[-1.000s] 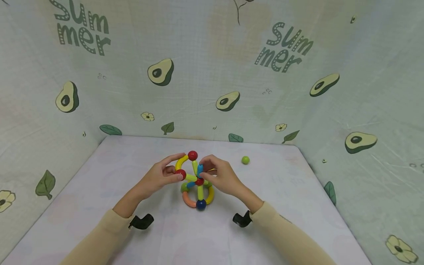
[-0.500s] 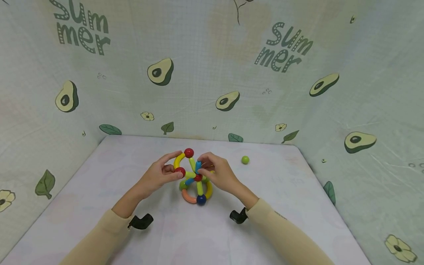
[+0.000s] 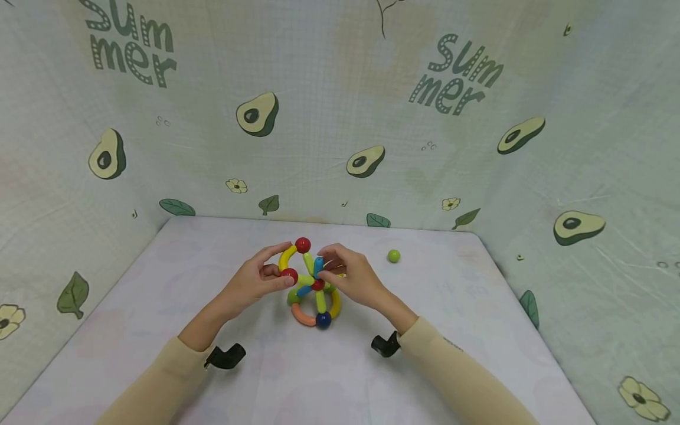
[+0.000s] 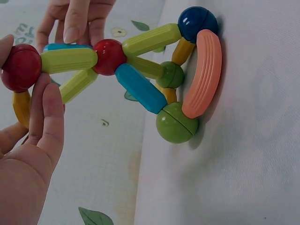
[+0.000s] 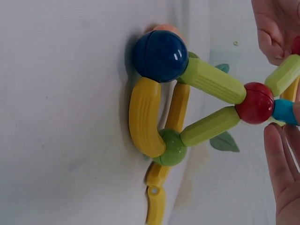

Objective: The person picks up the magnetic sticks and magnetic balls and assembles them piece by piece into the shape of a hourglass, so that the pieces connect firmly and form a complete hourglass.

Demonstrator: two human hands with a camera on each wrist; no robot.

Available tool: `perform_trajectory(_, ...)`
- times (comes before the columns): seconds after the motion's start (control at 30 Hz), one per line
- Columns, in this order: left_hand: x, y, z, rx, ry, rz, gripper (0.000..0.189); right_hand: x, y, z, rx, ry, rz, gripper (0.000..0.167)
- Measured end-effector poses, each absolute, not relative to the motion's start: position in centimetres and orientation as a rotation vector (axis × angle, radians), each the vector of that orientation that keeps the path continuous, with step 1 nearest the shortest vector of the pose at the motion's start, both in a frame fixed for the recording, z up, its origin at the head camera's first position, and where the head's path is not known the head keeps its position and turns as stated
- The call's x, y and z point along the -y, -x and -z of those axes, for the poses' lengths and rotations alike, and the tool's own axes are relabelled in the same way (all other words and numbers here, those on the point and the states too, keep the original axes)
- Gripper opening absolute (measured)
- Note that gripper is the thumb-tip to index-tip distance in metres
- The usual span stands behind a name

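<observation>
A magnetic ball-and-stick structure stands on the table, its lower ring made of a dark blue ball [image 3: 323,320], green balls [image 4: 177,123], yellow curved sticks [image 5: 144,117] and an orange curved stick [image 4: 204,75]. Straight sticks rise from that ring to a central red ball [image 4: 109,56]. My left hand [image 3: 257,277] grips an outer red ball [image 3: 289,275], with fingers along an upper yellow curved stick [image 3: 285,257]. Between my right hand's [image 3: 353,276] thumb and fingers is a blue stick [image 3: 318,265], upright at the central red ball. A further red ball [image 3: 303,245] tops the structure.
A loose green ball [image 3: 394,255] lies to the right, toward the back of the table [image 3: 435,277]. Printed cloth [image 3: 319,130] hangs behind and at both sides. Black wrist-worn pieces [image 3: 225,356] hang by both sleeves. Yellow pieces [image 5: 155,201] extend beyond a green ball in the right wrist view.
Over the first half second, both hands and the structure shifted slightly away and left. Since then they have stayed almost still, with both grips unchanged.
</observation>
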State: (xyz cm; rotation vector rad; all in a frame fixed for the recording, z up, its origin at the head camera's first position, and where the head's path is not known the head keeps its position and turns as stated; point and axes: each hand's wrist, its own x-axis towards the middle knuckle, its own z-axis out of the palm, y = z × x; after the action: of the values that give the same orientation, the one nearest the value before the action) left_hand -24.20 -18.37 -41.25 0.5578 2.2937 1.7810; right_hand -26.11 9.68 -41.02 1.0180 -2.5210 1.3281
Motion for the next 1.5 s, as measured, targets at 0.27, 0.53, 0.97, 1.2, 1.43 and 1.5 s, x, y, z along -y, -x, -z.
perform_trajectory(0.27, 18.2, 24.0, 41.2, -2.298, -0.529, -1.787, 0.081, -13.1, 27.4, 40.9, 2.617, -0.966, -1.235, 0.047)
perform_trajectory(0.53, 18.3, 24.0, 41.4, -2.288, -0.548, -1.797, 0.082, -18.5, 30.4, 41.5, 2.699, -0.818, -1.052, 0.046)
perform_trajectory(0.97, 18.3, 24.0, 41.4, -2.276, -0.551, -1.806, 0.082, -23.9, 33.3, 43.6, 2.824, -0.637, -0.926, 0.047)
perform_trajectory(1.2, 18.3, 24.0, 41.4, -2.278, -0.552, -1.802, 0.081, -25.1, 33.9, 44.8, 2.916, -0.552, -0.881, 0.050)
perform_trajectory(1.43, 18.3, 23.9, 41.4, -2.279, -0.549, -1.801, 0.080, -26.1, 33.9, 45.8, 2.964, -0.556, -0.901, 0.047)
perform_trajectory(1.5, 18.3, 23.9, 41.4, -2.277, -0.546, -1.803, 0.080, -26.3, 33.8, 45.9, 2.969, -0.553, -0.930, 0.045)
